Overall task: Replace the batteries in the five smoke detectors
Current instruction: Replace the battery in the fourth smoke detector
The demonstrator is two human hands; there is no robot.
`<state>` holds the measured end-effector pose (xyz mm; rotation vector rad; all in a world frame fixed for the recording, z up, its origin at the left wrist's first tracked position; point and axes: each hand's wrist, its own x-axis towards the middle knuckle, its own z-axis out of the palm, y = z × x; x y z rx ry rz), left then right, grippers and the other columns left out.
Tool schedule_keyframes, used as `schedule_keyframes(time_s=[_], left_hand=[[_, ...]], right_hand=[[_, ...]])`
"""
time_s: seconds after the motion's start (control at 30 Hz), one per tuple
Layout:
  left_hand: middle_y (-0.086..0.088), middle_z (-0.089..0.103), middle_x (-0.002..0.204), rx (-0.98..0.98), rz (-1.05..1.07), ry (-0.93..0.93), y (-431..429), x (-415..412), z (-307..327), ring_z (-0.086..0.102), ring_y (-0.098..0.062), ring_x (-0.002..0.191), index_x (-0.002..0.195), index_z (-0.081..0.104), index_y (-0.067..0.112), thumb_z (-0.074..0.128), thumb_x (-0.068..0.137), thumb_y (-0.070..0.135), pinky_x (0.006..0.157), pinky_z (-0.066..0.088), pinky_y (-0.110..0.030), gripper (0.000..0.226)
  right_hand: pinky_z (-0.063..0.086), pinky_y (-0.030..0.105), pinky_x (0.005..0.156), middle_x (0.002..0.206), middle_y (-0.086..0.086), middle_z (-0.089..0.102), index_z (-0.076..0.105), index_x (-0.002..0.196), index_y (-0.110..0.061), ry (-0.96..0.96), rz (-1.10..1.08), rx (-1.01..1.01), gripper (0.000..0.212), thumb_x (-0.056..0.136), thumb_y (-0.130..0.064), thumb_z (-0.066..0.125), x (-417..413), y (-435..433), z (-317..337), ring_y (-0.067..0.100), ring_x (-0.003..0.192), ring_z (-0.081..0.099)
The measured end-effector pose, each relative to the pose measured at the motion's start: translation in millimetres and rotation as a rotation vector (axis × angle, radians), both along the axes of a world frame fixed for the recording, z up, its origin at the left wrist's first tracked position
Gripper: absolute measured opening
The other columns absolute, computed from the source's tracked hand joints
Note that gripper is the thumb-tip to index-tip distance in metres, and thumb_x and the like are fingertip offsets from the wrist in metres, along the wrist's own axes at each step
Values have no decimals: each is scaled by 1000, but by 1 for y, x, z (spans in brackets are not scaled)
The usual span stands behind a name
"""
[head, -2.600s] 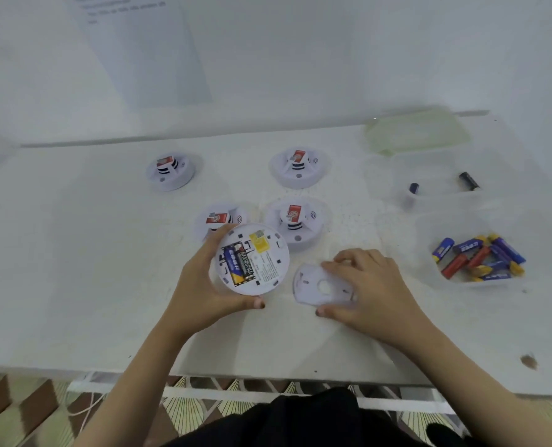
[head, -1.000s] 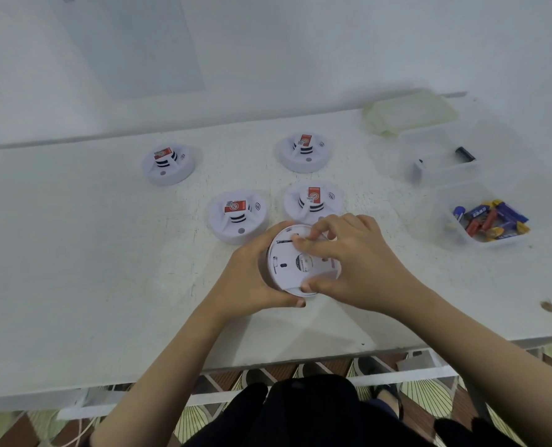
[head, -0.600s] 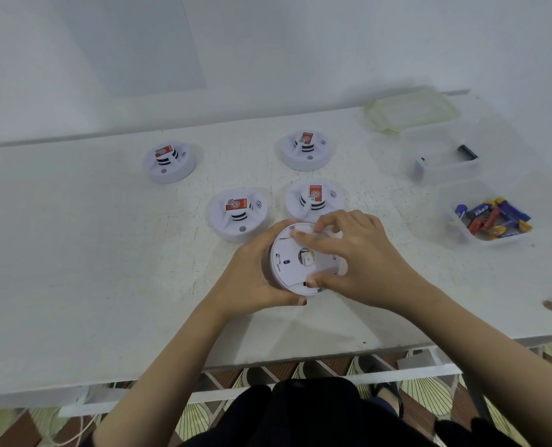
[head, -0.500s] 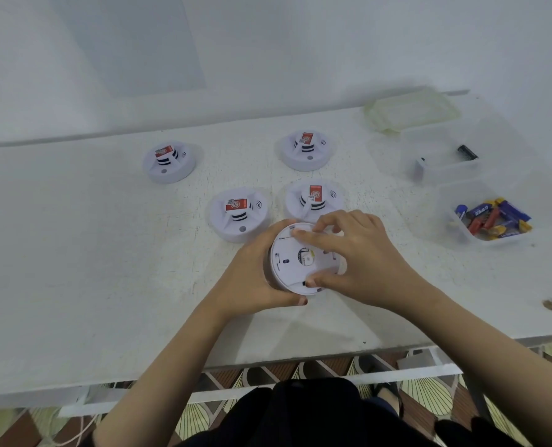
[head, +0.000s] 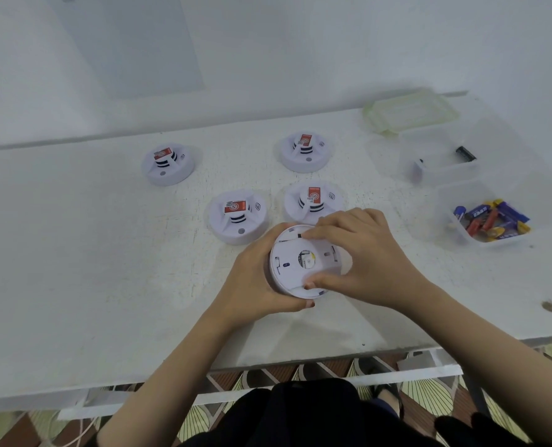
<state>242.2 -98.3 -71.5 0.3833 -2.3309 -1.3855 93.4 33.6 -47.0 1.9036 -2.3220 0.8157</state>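
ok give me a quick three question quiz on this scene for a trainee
1. True or false: the left hand grips the held detector by its rim.
2. How many other detectors stand on the table?
3. The coloured batteries lie in: A) the near tub B) the far tub C) the green lid.
Key: 1 true; 2 four; 3 A.

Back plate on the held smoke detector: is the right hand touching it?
Touching. Head view: the right hand pinches the back plate between forefinger and thumb, while the left hand grips the smoke detector.
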Motion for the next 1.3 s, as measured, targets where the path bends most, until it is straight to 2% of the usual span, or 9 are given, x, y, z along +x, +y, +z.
schedule_keyframes(time_s=[0.17,0.53,0.73,0.97,1.17,1.3], left_hand=[[3,62,117,31,19,11,1,0,1,59,-24,114,131,51,17,93,53,9,90,54,-39,89],[12,63,117,-6,52,65,-2,-1,6,59,-11,113,130,51,21,94,50,8,88,48,-16,92],[6,64,116,-30,80,76,-1,0,6,60,-18,111,129,53,17,95,47,8,87,51,-24,92],[3,64,118,5,86,54,-1,0,4,60,-22,113,130,53,15,94,48,12,90,52,-31,91],[4,64,115,48,53,21,-4,1,5,60,-19,111,129,53,15,94,49,5,87,51,-24,90],[3,64,118,54,23,-4,-7,2,6,59,-19,114,131,52,14,94,47,12,90,50,-23,93]], right_hand=[[25,31,89,102,-8,63,67,111,-24,63,54,-32,63,66,-68,60,-4,-1,6,12,96,53],[29,41,90,104,-6,65,68,108,-24,88,-2,-95,61,67,-69,61,-1,-5,8,14,95,57],[25,37,87,103,-9,65,69,105,-25,65,-49,-117,61,63,-70,64,5,-6,6,11,93,55],[27,36,84,105,-5,63,67,109,-22,63,-23,-77,63,68,-70,58,6,-6,2,14,93,54],[25,31,89,112,-9,59,61,119,-27,28,83,41,62,71,-66,56,-8,-5,7,11,104,49],[23,27,88,115,-12,56,57,122,-32,-16,131,92,60,71,-61,57,-15,-4,11,7,106,43]])
